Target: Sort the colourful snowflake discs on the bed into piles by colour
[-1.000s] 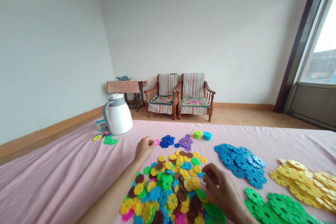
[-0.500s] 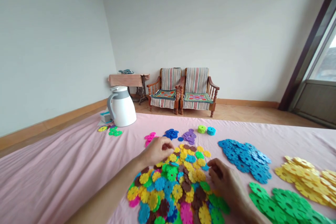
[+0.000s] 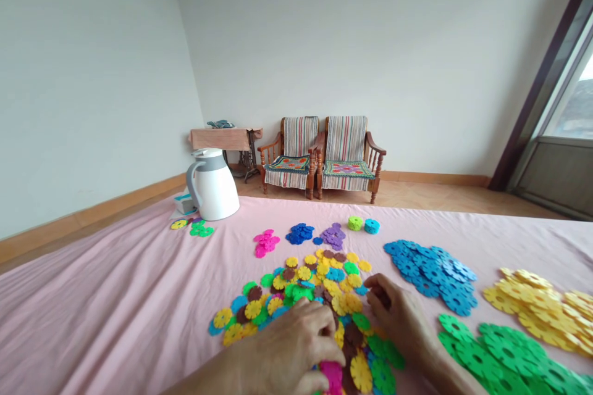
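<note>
My left hand (image 3: 301, 339) reaches over a mixed pile of snowflake discs (image 3: 343, 302) in yellow, brown, green, blue and pink. Its curled fingers come down around a pink snowflake disc (image 3: 332, 375) near the front of the pile, and the hand hides many discs under it. At the pile's right edge, my right hand (image 3: 393, 308) rests with its fingers bent and drawn together, close to a small blue disc (image 3: 362, 291). Whatever those fingers may hold is hidden. Behind the pile lie small groups of pink discs (image 3: 266, 243), dark blue discs (image 3: 300, 234) and purple discs (image 3: 333, 236).
Larger heaps of blue discs (image 3: 435, 273), yellow discs (image 3: 532, 302) and green discs (image 3: 504, 355) lie to the right. Lime (image 3: 355, 223) and cyan (image 3: 372, 226) stacks stand at the back. A white jug (image 3: 217, 191) is back left on the pink cloth (image 3: 115, 296).
My left hand has moved from the back of the pile toward me, down to the pink disc at the front. Several discs at the left are spread wider. My right hand has barely moved.
</note>
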Action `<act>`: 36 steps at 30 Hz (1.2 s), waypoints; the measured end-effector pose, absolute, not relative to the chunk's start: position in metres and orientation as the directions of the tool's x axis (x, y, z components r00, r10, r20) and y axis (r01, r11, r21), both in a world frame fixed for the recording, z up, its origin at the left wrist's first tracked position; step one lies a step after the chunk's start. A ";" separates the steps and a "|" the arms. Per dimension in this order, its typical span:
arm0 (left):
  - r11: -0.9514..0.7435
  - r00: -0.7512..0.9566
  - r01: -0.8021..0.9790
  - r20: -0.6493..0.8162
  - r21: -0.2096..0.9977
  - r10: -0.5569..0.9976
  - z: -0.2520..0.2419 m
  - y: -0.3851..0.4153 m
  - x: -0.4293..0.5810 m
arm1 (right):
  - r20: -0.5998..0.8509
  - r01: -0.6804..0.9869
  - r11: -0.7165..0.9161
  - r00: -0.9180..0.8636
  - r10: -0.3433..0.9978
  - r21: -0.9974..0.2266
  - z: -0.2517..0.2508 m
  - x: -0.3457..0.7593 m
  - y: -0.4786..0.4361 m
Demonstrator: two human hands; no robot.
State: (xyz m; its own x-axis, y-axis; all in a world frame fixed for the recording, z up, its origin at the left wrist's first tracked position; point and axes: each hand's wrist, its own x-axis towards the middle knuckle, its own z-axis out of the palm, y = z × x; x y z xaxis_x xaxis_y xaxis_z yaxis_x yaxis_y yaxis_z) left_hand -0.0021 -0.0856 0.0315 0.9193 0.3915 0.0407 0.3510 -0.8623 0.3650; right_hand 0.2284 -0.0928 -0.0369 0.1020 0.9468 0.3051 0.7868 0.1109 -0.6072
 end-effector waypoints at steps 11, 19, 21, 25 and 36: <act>-0.459 0.592 0.347 0.188 0.818 0.784 0.017 -0.040 -0.010 | 0.320 0.783 0.132 0.090 0.943 -0.608 -0.037 0.228 -0.093; -0.252 0.033 0.547 0.280 0.798 0.959 -0.010 0.075 -0.053 | 0.318 0.778 0.134 0.088 0.944 -0.614 -0.033 0.226 -0.094; -0.234 0.004 0.566 0.282 0.791 0.959 -0.009 0.077 -0.058 | 0.324 0.775 0.140 0.088 0.942 -0.617 -0.032 0.225 -0.094; -0.283 0.151 0.571 0.241 0.770 0.959 0.002 0.049 -0.060 | 0.324 0.782 0.128 0.099 0.941 -0.611 -0.033 0.224 -0.094; -0.485 0.659 0.631 -0.088 0.606 0.747 0.015 -0.017 -0.069 | 0.331 0.778 0.157 0.069 0.941 -0.608 -0.038 0.227 -0.094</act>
State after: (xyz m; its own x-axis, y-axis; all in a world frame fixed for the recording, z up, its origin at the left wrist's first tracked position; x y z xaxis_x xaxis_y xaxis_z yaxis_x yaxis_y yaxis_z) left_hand -0.0693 -0.0167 0.0149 0.6586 0.7474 -0.0876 0.6306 -0.4847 0.6061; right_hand 0.2266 -0.0938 -0.0385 0.0689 0.9412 0.3307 0.7781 0.1567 -0.6083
